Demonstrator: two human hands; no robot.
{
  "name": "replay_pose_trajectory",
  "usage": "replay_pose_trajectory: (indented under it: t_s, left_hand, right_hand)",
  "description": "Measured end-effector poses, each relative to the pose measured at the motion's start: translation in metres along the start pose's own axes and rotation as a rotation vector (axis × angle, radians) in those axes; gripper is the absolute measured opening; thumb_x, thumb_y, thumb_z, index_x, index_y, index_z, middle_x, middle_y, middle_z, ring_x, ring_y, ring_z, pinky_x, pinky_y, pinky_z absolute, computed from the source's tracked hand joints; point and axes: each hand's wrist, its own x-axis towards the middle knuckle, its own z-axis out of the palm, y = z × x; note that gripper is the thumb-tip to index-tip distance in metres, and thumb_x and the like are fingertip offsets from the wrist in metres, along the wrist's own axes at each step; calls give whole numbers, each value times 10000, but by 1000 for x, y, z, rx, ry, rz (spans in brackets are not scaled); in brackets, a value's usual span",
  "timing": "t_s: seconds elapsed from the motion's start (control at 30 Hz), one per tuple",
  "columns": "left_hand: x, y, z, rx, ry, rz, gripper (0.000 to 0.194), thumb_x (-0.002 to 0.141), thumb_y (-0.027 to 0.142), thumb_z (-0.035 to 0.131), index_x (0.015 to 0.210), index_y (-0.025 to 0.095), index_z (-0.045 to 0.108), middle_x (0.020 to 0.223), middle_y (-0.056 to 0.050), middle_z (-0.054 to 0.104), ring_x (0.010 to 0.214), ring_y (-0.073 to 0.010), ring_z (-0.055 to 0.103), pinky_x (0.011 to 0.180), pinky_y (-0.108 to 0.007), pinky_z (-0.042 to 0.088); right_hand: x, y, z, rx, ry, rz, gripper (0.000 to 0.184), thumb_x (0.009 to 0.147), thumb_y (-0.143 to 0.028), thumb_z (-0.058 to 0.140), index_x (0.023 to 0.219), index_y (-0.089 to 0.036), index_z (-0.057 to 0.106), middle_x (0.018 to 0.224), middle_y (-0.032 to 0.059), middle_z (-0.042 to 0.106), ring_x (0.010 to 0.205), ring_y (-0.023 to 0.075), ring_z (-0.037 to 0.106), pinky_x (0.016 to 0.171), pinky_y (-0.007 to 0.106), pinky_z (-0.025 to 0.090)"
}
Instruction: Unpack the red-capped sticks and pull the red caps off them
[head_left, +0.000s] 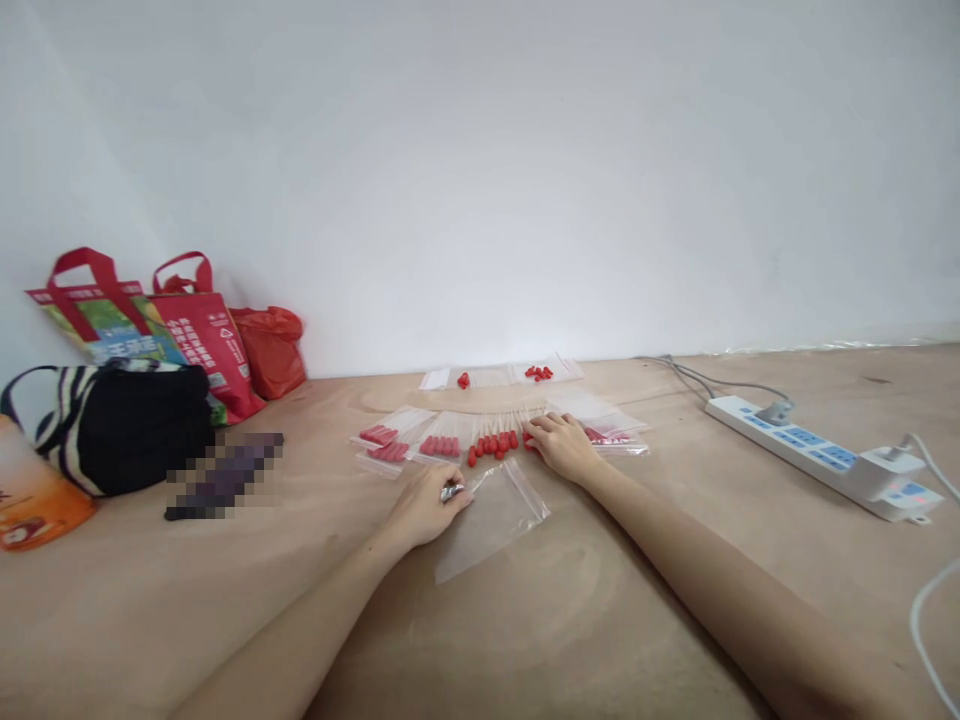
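Note:
My left hand [433, 502] is closed in a pinch on the edge of a clear zip bag [491, 530], which lies flat on the table in front of me. A row of thin sticks with red bulb-shaped tips [493, 443] sits just beyond the bag, tips toward me. At the row's right end, my right hand [564, 446] has its fingers bent down over red tips, partly hiding them. To the left, zip bags with pinkish-red tipped pieces inside [439, 446] lie side by side. Another filled bag [609, 437] is partly behind my right hand.
Farther back lie clear bags with loose red pieces [538, 373]. A white power strip [814, 450] with plugged cables is on the right. Red shopping bags [202, 340], a black striped bag [150, 425] and an orange pack [37, 490] stand left, near a blurred dark object [229, 478].

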Motion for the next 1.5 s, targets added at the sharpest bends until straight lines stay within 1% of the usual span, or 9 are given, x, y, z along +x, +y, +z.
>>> replay_pose_trajectory:
  t_s: [0.2,0.43,0.53,0.6,0.73,0.9,1.03,1.23,1.5]
  left_hand:
    - [-2,0,-1,-198,45,62,129,768,275,451,716,175,514,644,27,581,557,-106,511,553,-216,370]
    - [-2,-2,6,-255,184,113,160,769,293,483,880,184,520,809,-9,607,748,-141,567,679,-263,434]
    - [0,-9,11,-251,297,98,339,749,301,517,1060,192,435,953,-44,574,872,-167,551,761,-316,436]
    - [1,-13,13,-243,277,65,392,739,295,528,1097,194,401,965,-50,559,869,-170,549,744,-324,448]
    - [0,-14,15,-234,180,34,406,730,279,538,1102,194,399,971,-56,545,891,-178,540,757,-342,456]
    - [-2,-12,15,-235,137,63,403,737,281,533,1112,200,407,1004,-60,537,947,-188,523,832,-372,433]
    - [-3,-13,14,-214,136,60,398,730,279,541,1099,192,418,1000,-62,542,944,-190,526,823,-366,439]
    - [-4,-11,11,-171,115,92,338,734,286,530,1054,201,460,1005,-53,550,923,-192,540,796,-352,449]
    - [-4,-9,10,-153,80,140,272,752,287,503,1012,208,498,1015,-48,542,915,-194,531,815,-359,432]
  right_hand:
    - [-14,-17,-21,389,67,156,338,816,-422,438,1013,-196,593,902,69,620,873,191,508,780,320,352]
    - [-7,-34,-18,974,-207,163,235,695,-336,570,796,-128,614,599,-14,575,531,90,491,502,191,374]
    - [1,-2,-15,829,174,678,208,645,-294,591,800,-155,579,621,-14,586,549,109,531,504,199,412]
    - [2,28,-16,738,260,852,314,697,-278,510,975,-132,509,648,12,586,530,127,544,482,222,422]
    - [-11,73,-20,537,334,1054,465,661,-232,521,1086,-86,403,665,49,579,628,190,582,582,294,454]
    - [-25,75,-23,286,412,1118,589,633,-287,570,1153,-103,362,1104,200,445,925,268,530,735,344,413]
    - [-31,59,-29,-52,401,971,466,730,-398,474,1118,-141,443,1113,161,406,821,237,549,622,319,397]
    - [-51,47,-46,-171,-152,97,224,733,-317,473,887,-217,603,941,56,535,840,173,500,614,233,359]
    - [-44,46,-45,-357,-360,211,288,844,-195,343,893,-146,622,885,130,592,822,199,533,589,250,349]
